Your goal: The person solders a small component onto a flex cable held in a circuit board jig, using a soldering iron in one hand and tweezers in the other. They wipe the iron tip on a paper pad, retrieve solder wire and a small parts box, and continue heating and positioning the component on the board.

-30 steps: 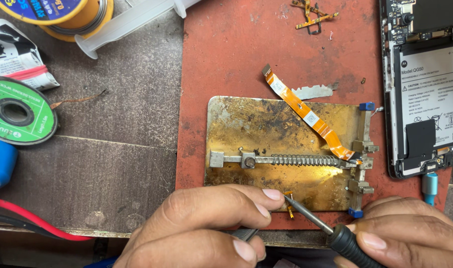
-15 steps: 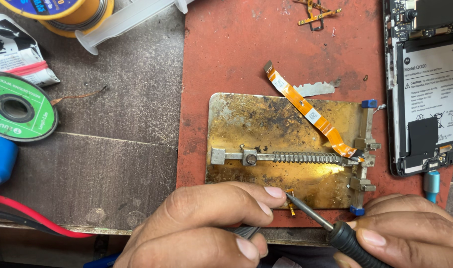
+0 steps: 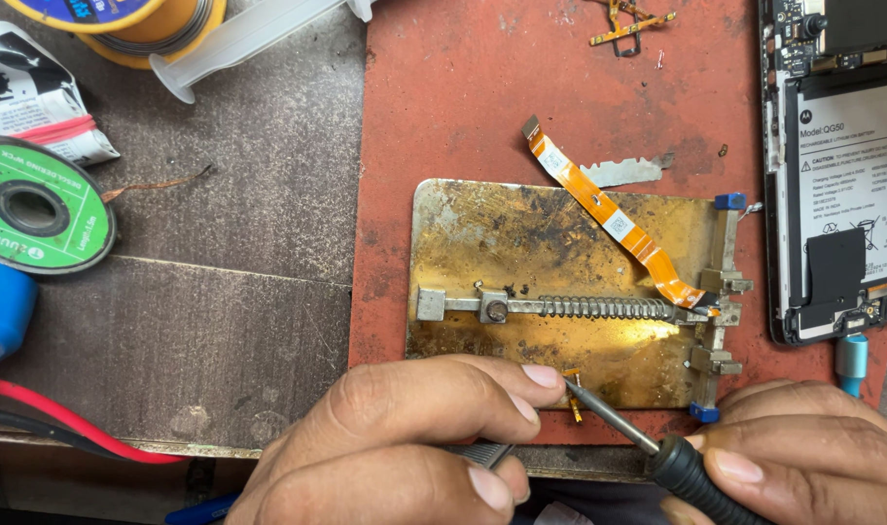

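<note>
A: Where the iron's tip meets it, what is that little gold piece?

B: A small brass-coloured part [image 3: 572, 394], pinched in the tips of the tweezers [image 3: 478, 452] that the left hand [image 3: 405, 437] squeezes together. It sits at the near edge of the gold-stained metal holder plate [image 3: 502, 233], close to the near edge of the surface [image 3: 220, 321].

A: And the right hand?

B: The right hand [image 3: 803, 457] is wrapped tight round the black grip of the soldering iron [image 3: 638, 442], whose thin tip touches the part.

A: What else is on the plate?

B: A spring clamp bar [image 3: 560, 307] runs across it, and an orange flex ribbon [image 3: 609, 214] lies slanted from the clamp out over the plate's far edge. The plate rests on a red mat [image 3: 443, 107].

A: Further out?

B: At the right edge, an opened phone [image 3: 837, 175] with its battery showing. Toward the left edge of the dark, worn surface lie a green spool [image 3: 35, 209], a clear syringe [image 3: 249, 39] and a yellow reel [image 3: 103, 24] at the far side. A red cable [image 3: 54, 418] runs along the near left corner. The room beyond is out of sight.
</note>
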Motion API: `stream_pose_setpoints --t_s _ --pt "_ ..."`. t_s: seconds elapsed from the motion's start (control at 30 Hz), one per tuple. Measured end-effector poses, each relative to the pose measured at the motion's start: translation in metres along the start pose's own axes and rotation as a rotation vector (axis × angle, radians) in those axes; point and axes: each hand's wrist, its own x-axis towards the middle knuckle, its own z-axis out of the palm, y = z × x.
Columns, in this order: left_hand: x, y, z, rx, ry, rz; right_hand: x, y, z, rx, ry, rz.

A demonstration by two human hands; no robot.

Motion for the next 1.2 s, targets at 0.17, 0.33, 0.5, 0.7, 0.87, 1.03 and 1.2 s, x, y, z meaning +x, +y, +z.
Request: stream_pose_setpoints --t_s 0.17,0.33,0.5,0.7,0.87,1.03,1.2 --pt "0.001 -0.001 -0.002 0.001 -0.02 0.017 -0.004 0.001 -0.001 0.004 0.001 0.024" --pt "0.0 -0.001 -0.004 0.007 -0.034 0.016 -0.007 0.001 0.001 -0.01 0.009 0.041" --pt "-0.001 -0.001 -0.003 0.008 -0.024 0.017 -0.006 0.0 -0.001 0.006 -0.007 0.035" --pt "-0.001 -0.001 -0.002 0.006 -0.019 0.014 -0.008 0.001 -0.006 0.011 -0.036 0.055" --pt "0.0 -0.002 -0.003 -0.006 -0.023 0.014 -0.007 0.001 -0.004 -0.001 -0.026 0.041" --pt "-0.002 -0.002 -0.002 0.005 -0.018 0.021 -0.007 0.014 0.008 0.094 0.094 -0.061" --pt "-0.005 -0.003 -0.003 -0.008 -0.018 0.022 -0.029 0.026 0.002 0.126 0.067 0.075"
